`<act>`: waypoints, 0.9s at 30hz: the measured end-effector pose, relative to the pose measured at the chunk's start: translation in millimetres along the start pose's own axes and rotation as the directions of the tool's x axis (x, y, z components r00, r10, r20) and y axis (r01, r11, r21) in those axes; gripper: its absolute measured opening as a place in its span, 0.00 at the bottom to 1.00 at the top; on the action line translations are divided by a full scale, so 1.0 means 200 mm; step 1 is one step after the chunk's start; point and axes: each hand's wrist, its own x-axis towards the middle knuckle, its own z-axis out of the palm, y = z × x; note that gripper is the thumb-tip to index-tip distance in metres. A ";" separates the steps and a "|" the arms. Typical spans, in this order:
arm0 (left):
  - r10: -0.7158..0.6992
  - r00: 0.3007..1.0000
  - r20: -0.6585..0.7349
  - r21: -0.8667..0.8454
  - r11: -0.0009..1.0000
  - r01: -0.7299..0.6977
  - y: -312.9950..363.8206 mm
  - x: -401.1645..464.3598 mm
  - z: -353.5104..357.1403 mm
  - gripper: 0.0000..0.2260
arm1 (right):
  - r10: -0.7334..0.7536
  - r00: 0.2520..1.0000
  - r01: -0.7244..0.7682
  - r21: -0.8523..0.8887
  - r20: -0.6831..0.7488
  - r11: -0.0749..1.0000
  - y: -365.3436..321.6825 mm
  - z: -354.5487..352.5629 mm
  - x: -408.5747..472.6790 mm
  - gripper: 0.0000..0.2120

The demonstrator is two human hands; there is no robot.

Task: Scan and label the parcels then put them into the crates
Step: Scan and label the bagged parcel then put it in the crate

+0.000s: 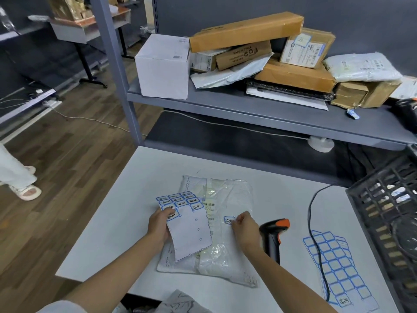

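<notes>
At lower centre-left, your left hand grips the label sheet, fingers curled on its left edge. The parcel, a translucent pale poly bag, lies flat on the surface beneath both hands, long axis running top to bottom. Right of centre, your right hand pinches one peeled label just above the bag's printed barcode area. The scanner lies further right.
</notes>
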 end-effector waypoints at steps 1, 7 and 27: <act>-0.002 1.000 0.001 0.001 1.000 0.002 0.00 0.00 0.00 0.09 | -0.077 0.997 0.075 -0.088 -0.022 0.993 0.01 0.00 0.00 0.03; 0.010 1.000 0.013 0.011 1.000 -0.011 0.00 0.01 -0.02 0.11 | -0.589 0.807 0.554 -0.408 0.050 0.725 0.13 0.03 -0.03 0.11; -0.090 0.911 0.403 0.246 0.969 -0.013 -0.08 -0.17 0.39 0.07 | -0.079 0.961 -0.092 0.579 0.263 0.810 0.01 -0.41 -0.04 0.09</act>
